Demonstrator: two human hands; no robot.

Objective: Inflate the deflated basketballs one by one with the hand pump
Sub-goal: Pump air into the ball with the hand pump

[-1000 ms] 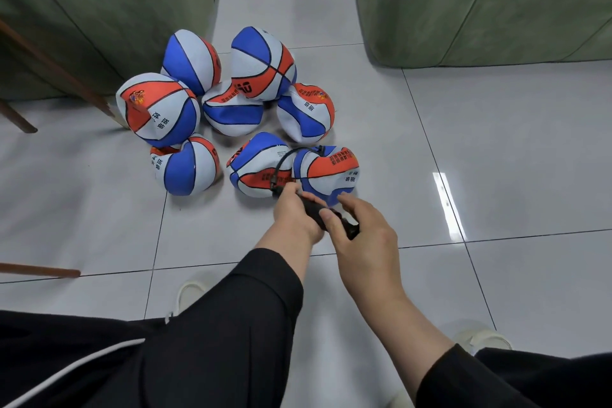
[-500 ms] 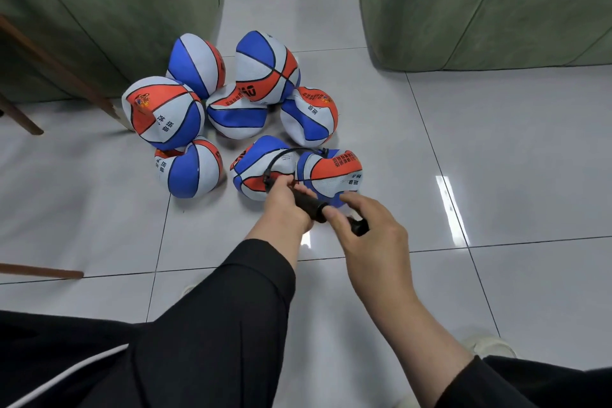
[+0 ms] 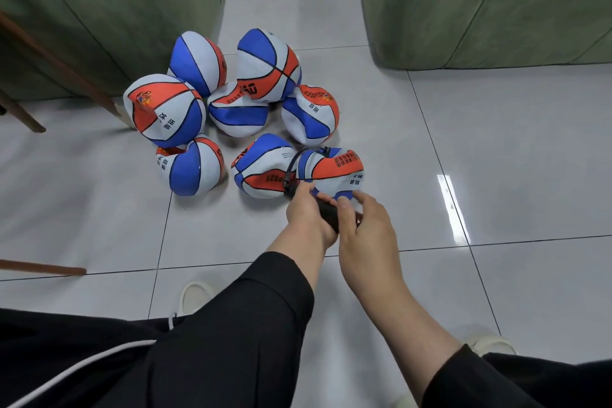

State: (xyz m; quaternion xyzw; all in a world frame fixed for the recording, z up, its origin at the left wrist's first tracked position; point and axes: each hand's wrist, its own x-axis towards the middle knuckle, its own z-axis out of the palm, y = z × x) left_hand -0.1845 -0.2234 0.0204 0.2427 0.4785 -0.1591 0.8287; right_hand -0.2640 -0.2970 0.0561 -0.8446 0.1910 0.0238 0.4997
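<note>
Head cam looked down at eight collapsed basketballs bunched on the floor tiles (image 3: 496,142) between two green sofas. The hand pump (image 3: 326,214) sat low, just in front of the nearest basketball (image 3: 331,172), its black hose (image 3: 291,169) looping up to the valve on top. The left hand (image 3: 306,212) had its grip wrapped round the barrel; the right hand (image 3: 367,232) pinched the handle end with thumb and fingers, the rest loosely spread. I'd guess these balls are light, floppy and likely to roll, so holding the pump body steady seemed smart. No containers anywhere in view.
</note>
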